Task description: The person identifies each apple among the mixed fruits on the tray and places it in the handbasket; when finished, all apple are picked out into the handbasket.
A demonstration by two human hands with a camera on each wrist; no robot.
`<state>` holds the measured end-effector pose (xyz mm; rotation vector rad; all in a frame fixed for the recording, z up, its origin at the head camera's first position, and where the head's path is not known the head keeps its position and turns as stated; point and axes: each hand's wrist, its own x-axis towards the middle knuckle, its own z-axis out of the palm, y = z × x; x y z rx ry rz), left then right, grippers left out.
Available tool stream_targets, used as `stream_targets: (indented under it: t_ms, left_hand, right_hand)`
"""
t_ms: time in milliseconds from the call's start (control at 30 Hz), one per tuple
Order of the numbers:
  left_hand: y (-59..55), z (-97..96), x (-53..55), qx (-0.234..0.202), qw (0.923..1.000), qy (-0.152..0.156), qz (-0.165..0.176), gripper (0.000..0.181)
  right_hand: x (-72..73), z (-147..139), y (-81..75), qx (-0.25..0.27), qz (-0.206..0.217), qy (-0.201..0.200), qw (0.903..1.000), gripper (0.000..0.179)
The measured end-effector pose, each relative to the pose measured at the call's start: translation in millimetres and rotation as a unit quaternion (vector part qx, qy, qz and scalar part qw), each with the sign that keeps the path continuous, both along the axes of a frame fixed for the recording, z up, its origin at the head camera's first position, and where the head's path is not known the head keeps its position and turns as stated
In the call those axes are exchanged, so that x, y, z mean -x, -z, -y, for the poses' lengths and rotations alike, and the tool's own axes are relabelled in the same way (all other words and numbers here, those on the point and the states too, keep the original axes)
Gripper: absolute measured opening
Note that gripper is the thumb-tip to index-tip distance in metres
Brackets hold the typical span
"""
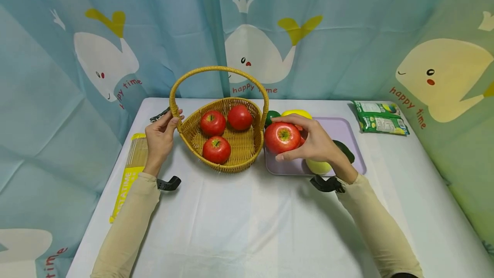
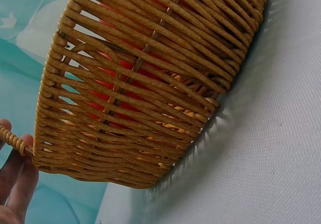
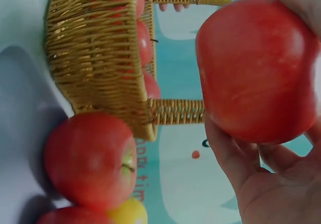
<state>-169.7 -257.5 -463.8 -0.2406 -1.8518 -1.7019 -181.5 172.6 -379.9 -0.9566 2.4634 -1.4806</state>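
A wicker basket (image 1: 243,149) with a tall arched handle (image 1: 216,68) holds three red apples, one of them a front apple (image 1: 217,149). My left hand (image 1: 160,138) pinches the handle's left base at the rim; in the left wrist view its fingers (image 2: 22,186) show beside the woven wall. Just right of the basket, my right hand (image 1: 314,140) grips another red apple (image 1: 283,137) between thumb and fingers, above the tray's left part. Below that held apple, the right wrist view shows a tray apple (image 3: 90,161), which my right hand mostly hides in the head view.
The lilac tray (image 1: 353,140) also carries a yellow fruit (image 1: 297,113), a dark green item (image 1: 344,151), a pale yellow-green fruit (image 1: 318,166) and a green one (image 1: 272,118). A green packet (image 1: 381,118) lies at the back right, a yellow pasta bag (image 1: 129,175) at the left.
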Motion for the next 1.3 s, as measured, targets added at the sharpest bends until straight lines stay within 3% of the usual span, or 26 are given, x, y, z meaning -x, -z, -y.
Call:
stream_targets:
  t_ms: [367,1133,1300]
  left_hand:
    - [0.3,1.3,0.8,0.002,1.0,0.002,0.004,0.034]
    - [-3.5,0.2,-1.9,-0.004,0.9997,-0.003,0.024,0.034]
    - [-2.7,-0.1,-1.2,0.0,0.9998,-0.003,0.017,0.034]
  right_hand:
    - [4.6,30,-8.0,0.059,0.064,-0.027,0.9958,0.076]
    - [21.1,82,-18.5,0.039,0.028,-0.094,0.9944,0.08]
    - [23.5,92,-20.0,0.034,0.001,-0.088,0.9956,0.082]
